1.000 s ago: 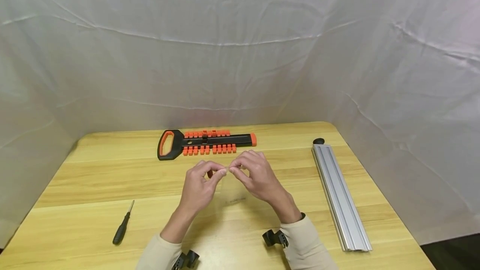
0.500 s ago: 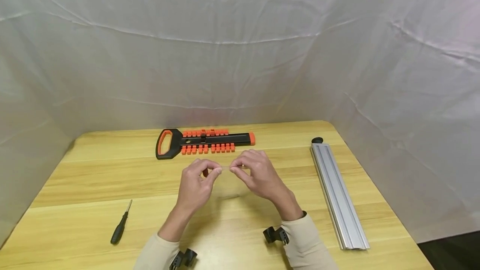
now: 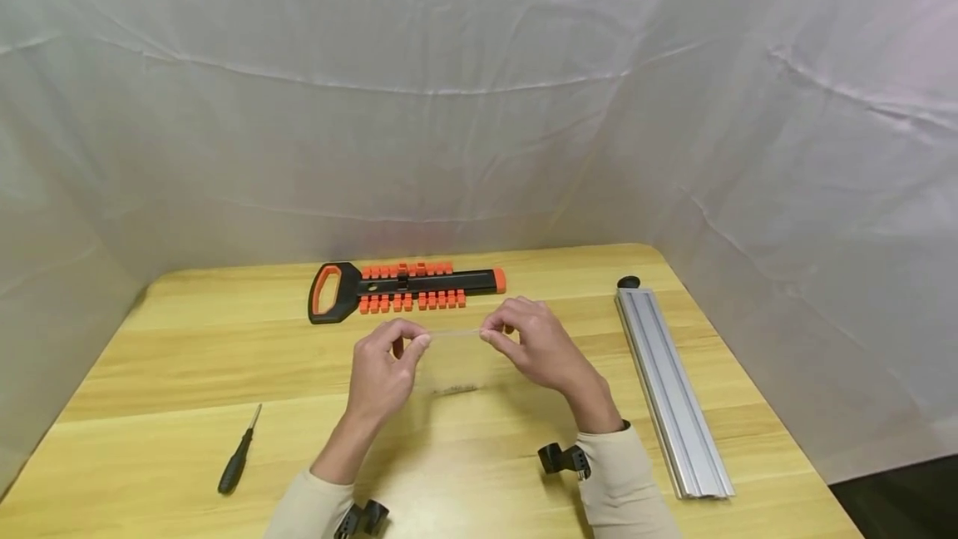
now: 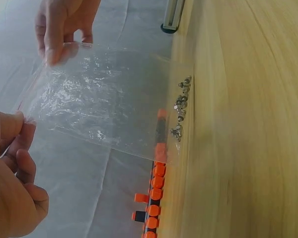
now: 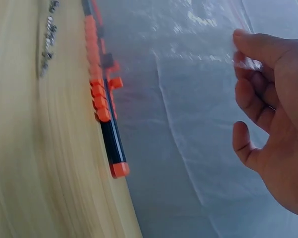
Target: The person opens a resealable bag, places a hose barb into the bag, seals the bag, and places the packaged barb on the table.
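Note:
A clear plastic zip bag [image 4: 104, 94] hangs between my two hands, its top edge stretched level above the table. Small metal screws [image 4: 181, 106] lie gathered along its bottom edge; a thin red line runs along the top. My left hand [image 3: 379, 368] pinches one top corner between thumb and forefinger. At the other corner, my right hand [image 3: 540, 348] pinches the edge in the same way, its remaining fingers loosely bent in the right wrist view. Through the see-through film the table shows in the head view.
Beyond the hands lies a black and orange rack [image 3: 449, 282] with a loop handle and rows of orange clips. A black-handled screwdriver [image 3: 236, 464] is at the left. On the right rests a long aluminium profile [image 3: 674, 393], a black knob [image 3: 629, 282] at its far end.
My hands have moved apart, from nearly touching to a wide gap, the left going left and the right going right. The bag's top edge is now drawn out between them.

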### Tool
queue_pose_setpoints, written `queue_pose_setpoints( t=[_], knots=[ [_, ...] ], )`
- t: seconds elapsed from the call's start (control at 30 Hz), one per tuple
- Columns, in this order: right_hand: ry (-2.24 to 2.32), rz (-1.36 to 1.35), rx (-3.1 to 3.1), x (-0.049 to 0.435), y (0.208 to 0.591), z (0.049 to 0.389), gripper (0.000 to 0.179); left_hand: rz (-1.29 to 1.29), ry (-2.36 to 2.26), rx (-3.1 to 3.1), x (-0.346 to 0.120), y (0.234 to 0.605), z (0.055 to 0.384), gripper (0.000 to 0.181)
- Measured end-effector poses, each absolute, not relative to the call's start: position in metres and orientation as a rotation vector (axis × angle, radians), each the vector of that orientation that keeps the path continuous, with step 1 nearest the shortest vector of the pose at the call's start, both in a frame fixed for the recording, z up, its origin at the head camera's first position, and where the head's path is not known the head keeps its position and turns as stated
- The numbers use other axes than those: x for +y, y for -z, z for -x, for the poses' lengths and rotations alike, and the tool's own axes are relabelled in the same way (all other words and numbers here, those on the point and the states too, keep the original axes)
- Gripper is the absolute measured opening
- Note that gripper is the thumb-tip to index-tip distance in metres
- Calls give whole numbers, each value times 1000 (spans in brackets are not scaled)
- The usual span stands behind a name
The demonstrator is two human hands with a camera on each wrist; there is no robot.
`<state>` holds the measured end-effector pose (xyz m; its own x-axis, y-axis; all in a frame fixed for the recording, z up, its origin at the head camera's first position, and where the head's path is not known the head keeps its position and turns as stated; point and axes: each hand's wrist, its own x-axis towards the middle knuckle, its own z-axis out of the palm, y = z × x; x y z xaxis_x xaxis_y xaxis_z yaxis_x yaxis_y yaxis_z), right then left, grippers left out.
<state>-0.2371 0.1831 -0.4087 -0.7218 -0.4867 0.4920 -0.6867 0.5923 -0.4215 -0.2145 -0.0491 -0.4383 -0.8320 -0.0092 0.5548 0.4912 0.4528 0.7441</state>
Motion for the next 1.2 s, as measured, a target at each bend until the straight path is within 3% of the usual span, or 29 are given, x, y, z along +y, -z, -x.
queue_pose_setpoints(
  t=[0.6,0.83,1.2],
  knots=[
    [-1117,-1080,-2648,184,398,230,6,360,1620,-2496,-74,427,197,9],
    [-1042,-927,-2695,177,417,238,7,223,1488,-2654,-72,433,208,3],
    [-857,-714,-2901,162,446,256,11,270,1135,-2883,-68,453,234,21]
  ],
)
